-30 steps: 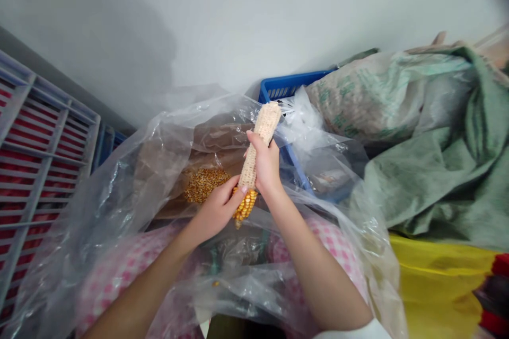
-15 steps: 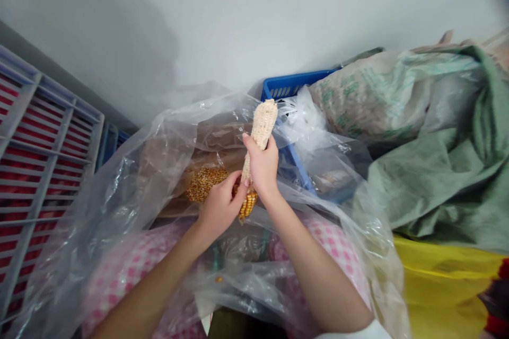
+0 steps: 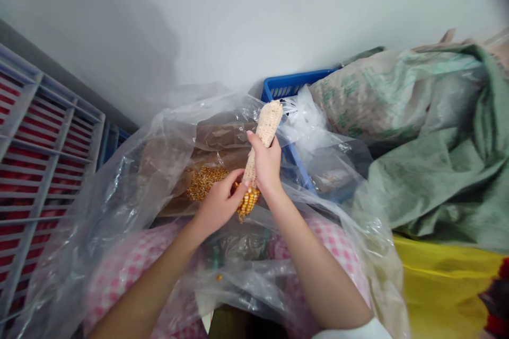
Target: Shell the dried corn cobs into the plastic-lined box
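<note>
An ear of corn slants across the middle of the view. Its upper length is a bare, pale corn cob (image 3: 269,121); yellow kernels (image 3: 248,204) cover the lower end. My right hand (image 3: 267,164) is wrapped round the bare middle part, thumb along the left side. Down at the border between bare cob and kernels, my left hand (image 3: 220,201) is closed, its thumb and fingers pressed to the ear. Some kernels are hidden behind these fingers. A heap of loose corn kernels (image 3: 205,181) lies left of my hands in a clear plastic bag (image 3: 131,180).
A slatted plastic crate (image 3: 47,122) stands on the left. Behind my right hand is a blue basket (image 3: 288,82) holding plastic bags. Sacks (image 3: 397,95) and a green cloth (image 3: 445,185) fill the right, above a yellow bag (image 3: 441,275). A white wall (image 3: 246,21) rises ahead.
The ear and my right hand have shifted slightly to the right. More of the yellow kernels shows between my hands.
</note>
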The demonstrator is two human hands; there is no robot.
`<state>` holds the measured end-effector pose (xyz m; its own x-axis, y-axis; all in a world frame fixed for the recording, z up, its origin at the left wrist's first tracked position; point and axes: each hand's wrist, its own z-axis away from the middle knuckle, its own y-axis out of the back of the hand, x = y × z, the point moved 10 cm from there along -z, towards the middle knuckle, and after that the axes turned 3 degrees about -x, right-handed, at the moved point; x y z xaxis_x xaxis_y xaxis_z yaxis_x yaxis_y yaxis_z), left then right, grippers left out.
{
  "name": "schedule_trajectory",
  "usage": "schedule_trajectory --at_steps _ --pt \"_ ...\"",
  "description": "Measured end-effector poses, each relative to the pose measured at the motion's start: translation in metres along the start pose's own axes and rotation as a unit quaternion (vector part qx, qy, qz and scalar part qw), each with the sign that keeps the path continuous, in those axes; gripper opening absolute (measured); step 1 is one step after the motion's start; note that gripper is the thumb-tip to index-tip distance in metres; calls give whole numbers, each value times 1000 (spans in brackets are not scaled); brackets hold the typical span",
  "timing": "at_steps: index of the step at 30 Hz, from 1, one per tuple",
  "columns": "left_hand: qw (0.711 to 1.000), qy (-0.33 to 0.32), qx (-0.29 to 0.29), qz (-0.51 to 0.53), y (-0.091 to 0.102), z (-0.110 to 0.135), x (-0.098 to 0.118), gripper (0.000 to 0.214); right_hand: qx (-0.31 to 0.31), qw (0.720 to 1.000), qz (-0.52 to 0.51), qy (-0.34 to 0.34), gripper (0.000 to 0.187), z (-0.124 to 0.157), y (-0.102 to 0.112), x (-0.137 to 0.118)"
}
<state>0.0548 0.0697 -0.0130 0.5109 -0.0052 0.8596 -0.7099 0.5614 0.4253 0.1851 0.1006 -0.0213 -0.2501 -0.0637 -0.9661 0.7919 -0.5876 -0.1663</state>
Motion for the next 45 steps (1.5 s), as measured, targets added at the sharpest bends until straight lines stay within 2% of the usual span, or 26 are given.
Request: schedule_trajectory --at_steps 3,5,9,11,12,15,17,18,22,23,28,36,42,45 --pt "994 -20 -79 79 -6 1 6 44 3 999 -25 -26 31 -2 3 5" --pt "991 -32 -100 85 -9 2 9 48 2 999 -33 -33 32 -2 3 7" --pt "1000 -19 -15 3 0 1 4 40 -8 999 -35 -36 32 2 -1 7" --pt "1000 -5 6 5 4 0 1 39 -8 998 -40 -42 32 2 -2 8" --pt "1000 -1 -5 27 4 -1 0 40 -6 998 -43 -44 33 1 -1 8" --pt "988 9 -99 118 -6 -1 -2 44 3 997 -53 -51 34 -2 2 9" --pt "980 9 -135 144 -11 1 -1 51 3 997 -58 -56 34 -2 3 10" --pt "981 7 -131 142 -10 1 -2 52 2 997 -58 -58 34 -2 3 11" --pt "993 10 -44 110 0 -2 -5 43 -3 997 -51 -51 35 2 0 10" --pt "992 17 -37 120 1 -2 -6 43 -5 997 -52 -51 35 2 -1 10" --pt "970 41 -127 202 -8 1 -5 46 -13 990 -86 -113 29 1 -1 15" --pt "962 78 -74 250 -6 6 -10 43 -5 980 -114 -161 25 6 -1 20" --pt "924 109 -147 335 -15 11 -13 44 -77 966 -140 -202 26 8 -16 23" --pt "908 119 -137 377 -18 12 -16 42 -85 969 -146 -182 25 6 -18 19"
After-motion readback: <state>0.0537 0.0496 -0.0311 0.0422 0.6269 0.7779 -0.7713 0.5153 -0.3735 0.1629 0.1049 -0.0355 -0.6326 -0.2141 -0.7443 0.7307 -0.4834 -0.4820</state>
